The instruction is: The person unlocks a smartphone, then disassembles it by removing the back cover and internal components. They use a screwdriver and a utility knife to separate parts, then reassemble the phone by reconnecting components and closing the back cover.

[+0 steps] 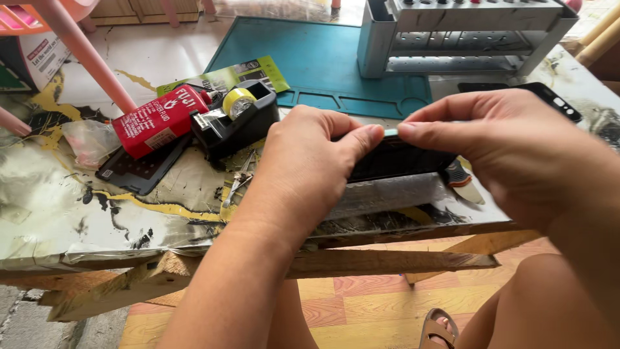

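Both hands are up over the front edge of the table (77, 220). The left hand (310, 161) and the right hand (516, 148) each pinch with thumb and finger on one flat black thing, like a phone (400, 158). Their fingertips (374, 132) meet at a small pale green bit (391, 132) on its top edge. I cannot tell what that bit is.

Just left of the phone sits a black tape holder (236, 123) with a roll of yellow tape (237, 101) in it. A red can (158, 121) lies on its side, touching the tape holder on the far side from the phone. A flat black plate (139, 171) lies under the can. Behind the phone is a blue-green mat (316, 64). A grey metal rack (452, 35) stands on the mat, and small dark things sit in holes in its top. Another black phone piece (549, 97) lies behind the right hand.
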